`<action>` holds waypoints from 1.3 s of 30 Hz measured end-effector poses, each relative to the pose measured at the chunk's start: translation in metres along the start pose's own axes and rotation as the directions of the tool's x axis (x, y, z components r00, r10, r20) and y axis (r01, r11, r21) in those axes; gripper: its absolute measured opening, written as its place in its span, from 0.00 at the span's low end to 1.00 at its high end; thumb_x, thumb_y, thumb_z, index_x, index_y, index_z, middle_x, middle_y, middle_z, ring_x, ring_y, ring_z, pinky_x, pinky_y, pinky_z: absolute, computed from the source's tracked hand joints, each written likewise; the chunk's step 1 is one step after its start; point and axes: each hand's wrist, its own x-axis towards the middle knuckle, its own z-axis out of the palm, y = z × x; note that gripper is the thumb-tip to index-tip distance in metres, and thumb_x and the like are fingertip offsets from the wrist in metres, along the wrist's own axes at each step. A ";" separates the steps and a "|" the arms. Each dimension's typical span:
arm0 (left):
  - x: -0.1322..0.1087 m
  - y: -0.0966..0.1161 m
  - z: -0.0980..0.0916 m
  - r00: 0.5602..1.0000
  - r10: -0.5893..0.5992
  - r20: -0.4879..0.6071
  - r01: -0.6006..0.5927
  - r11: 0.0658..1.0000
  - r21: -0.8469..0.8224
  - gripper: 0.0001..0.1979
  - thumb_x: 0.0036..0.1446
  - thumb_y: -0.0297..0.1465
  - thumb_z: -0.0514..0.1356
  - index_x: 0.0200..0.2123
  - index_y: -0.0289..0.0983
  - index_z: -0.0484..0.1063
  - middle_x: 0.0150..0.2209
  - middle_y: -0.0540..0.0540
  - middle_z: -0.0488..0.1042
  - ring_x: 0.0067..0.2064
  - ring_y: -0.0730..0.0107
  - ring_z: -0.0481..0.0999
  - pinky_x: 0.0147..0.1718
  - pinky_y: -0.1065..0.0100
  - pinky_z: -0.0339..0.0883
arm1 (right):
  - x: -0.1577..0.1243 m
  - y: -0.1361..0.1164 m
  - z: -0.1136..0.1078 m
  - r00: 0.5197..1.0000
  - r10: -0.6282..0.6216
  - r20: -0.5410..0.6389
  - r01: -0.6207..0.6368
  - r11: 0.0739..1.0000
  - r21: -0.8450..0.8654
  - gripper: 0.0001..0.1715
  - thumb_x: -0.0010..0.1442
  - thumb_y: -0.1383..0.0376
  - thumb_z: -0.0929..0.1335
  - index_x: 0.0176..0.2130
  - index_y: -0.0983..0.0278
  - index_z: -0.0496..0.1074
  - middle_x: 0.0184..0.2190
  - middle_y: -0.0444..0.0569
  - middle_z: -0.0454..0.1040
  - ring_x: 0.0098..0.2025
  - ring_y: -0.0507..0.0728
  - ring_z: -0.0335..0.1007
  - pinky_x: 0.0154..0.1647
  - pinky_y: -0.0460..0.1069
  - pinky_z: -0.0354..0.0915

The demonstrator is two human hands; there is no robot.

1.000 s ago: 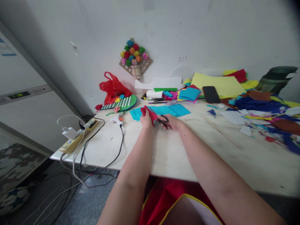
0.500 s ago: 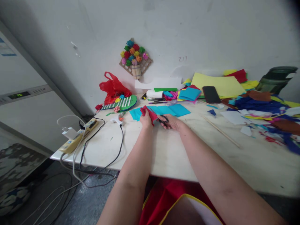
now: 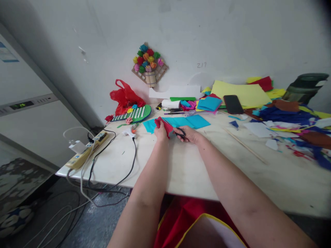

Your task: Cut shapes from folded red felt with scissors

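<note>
My left hand [image 3: 160, 132] pinches a folded piece of red paper [image 3: 167, 127] above the table. Black-handled scissors [image 3: 180, 132] are in my right hand [image 3: 190, 133], its fingers wrapped through the handles. The scissors' blades point left and lie against the red paper; how far they reach into it is hard to make out. Just behind both hands, sheets of blue paper [image 3: 198, 121] lie in a row on the table, partly covered by my left hand and the red paper.
At left are a glue gun [image 3: 129, 132] with its cord and a power strip [image 3: 87, 151]. A green board [image 3: 144, 113] and red bag [image 3: 126, 97] stand behind. A wooden stick [image 3: 244, 145], phone [image 3: 233, 104] and heaped paper scraps [image 3: 284, 115] lie right.
Hardly anything differs. Both hands keep their places, with the scissors still at the red paper and only a very slight shift of the handles.
</note>
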 end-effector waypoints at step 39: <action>-0.007 -0.002 0.005 0.994 0.012 0.106 -0.006 0.999 -0.051 0.14 0.50 0.42 0.58 0.29 0.36 0.67 0.25 0.48 0.68 0.24 0.75 0.67 0.23 0.73 0.60 | -0.001 0.004 -0.004 0.999 -0.040 0.032 0.036 0.994 0.103 0.25 0.51 0.46 0.66 0.26 0.65 0.64 0.15 0.43 0.68 0.13 0.47 0.62 0.07 0.41 0.47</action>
